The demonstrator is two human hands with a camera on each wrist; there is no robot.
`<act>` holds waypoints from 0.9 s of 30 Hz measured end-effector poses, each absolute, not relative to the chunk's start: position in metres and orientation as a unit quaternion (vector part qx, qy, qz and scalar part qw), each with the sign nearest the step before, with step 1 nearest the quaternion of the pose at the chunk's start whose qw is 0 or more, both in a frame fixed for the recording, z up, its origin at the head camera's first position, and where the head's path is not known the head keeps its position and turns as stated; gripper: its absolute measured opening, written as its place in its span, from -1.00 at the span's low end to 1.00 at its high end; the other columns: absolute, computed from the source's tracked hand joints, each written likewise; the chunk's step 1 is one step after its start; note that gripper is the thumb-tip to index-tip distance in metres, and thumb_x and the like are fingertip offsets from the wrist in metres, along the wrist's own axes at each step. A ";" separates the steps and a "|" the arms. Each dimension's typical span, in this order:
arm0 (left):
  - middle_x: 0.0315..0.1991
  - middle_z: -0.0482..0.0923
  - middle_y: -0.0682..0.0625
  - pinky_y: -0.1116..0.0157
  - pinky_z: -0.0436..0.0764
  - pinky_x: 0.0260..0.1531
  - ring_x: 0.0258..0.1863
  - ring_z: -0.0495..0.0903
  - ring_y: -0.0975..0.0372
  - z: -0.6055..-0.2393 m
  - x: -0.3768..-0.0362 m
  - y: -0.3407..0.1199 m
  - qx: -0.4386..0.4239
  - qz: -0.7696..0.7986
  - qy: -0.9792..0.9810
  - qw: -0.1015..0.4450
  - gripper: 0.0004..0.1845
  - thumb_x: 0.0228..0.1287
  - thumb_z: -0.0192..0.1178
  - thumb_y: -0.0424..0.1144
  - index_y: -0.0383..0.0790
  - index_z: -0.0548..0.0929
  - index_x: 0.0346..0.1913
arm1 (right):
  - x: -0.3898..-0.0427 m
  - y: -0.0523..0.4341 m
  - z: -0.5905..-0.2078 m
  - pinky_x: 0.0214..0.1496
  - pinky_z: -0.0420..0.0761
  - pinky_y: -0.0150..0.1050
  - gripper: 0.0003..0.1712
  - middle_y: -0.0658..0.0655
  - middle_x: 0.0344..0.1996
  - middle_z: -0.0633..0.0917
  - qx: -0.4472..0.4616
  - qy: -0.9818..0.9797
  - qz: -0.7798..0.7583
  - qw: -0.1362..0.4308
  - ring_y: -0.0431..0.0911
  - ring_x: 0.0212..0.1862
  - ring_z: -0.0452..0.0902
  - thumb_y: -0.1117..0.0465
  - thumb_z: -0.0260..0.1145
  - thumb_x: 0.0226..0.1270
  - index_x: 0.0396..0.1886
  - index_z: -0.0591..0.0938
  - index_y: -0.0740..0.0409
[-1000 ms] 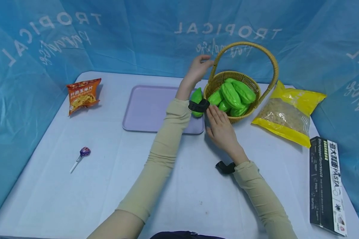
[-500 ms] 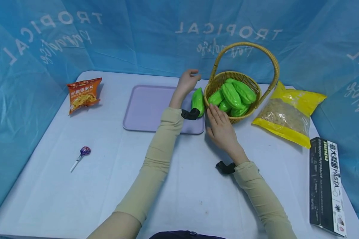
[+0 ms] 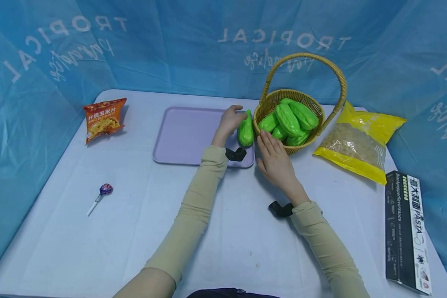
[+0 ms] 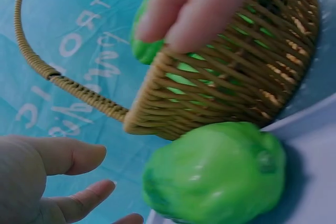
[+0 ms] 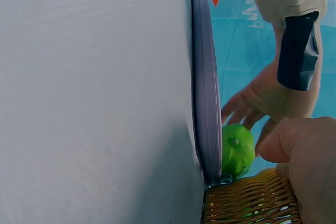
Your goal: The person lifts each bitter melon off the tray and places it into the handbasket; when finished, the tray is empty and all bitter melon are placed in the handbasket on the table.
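Observation:
A green gourd [image 3: 246,132] lies on the right edge of a lilac tray [image 3: 186,132], right beside a wicker basket [image 3: 270,99] that holds several more green gourds [image 3: 288,118]. My left hand [image 3: 234,118] is just left of the lone gourd with loosely spread fingers and holds nothing. In the left wrist view the gourd [image 4: 215,174] sits apart from my left fingers [image 4: 68,156]. My right hand [image 3: 268,142] lies flat, its straight fingers against the basket's near left side. The right wrist view shows the tray edge [image 5: 207,103], the gourd [image 5: 236,150] and the basket [image 5: 252,203].
An orange snack bag [image 3: 103,118] lies at the back left and a lollipop [image 3: 105,190] at the left. A yellow bag [image 3: 357,140] sits right of the basket, a black pasta box [image 3: 407,231] at the right edge. Blue cloth walls surround the white table [image 3: 97,248].
My left hand has come down from near the basket's handle to the tray, beside the lone gourd. The right hand and the basket have stayed put.

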State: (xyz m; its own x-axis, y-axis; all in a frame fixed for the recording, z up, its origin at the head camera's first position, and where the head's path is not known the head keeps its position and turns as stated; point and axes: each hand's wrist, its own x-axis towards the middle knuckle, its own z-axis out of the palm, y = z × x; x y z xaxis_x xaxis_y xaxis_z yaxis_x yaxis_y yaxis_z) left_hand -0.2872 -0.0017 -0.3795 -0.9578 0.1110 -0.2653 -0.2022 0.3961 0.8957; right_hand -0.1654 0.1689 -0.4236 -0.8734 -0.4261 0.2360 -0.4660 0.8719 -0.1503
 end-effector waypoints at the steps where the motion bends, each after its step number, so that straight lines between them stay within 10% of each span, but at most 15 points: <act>1: 0.40 0.31 -0.17 0.07 0.50 0.17 0.30 0.40 0.01 -0.382 -0.287 -0.001 -0.029 0.548 0.824 0.140 -0.44 0.43 0.07 -0.15 -0.15 0.30 0.44 | -0.165 0.169 -0.423 0.56 -0.01 0.03 -0.26 0.24 0.53 0.09 0.232 -0.962 0.102 0.097 0.11 0.56 -0.08 0.18 0.12 0.41 0.49 0.13 0.33; 27: 0.34 0.40 -0.19 0.12 0.52 0.17 0.22 0.48 0.00 -0.409 -0.282 0.010 -0.019 0.551 0.828 0.107 -0.31 0.22 0.30 -0.28 -0.17 0.34 0.41 | -0.165 0.169 -0.424 0.56 0.00 0.03 -0.26 0.25 0.52 0.11 0.236 -0.961 0.095 0.105 0.11 0.56 -0.05 0.20 0.13 0.40 0.48 0.14 0.34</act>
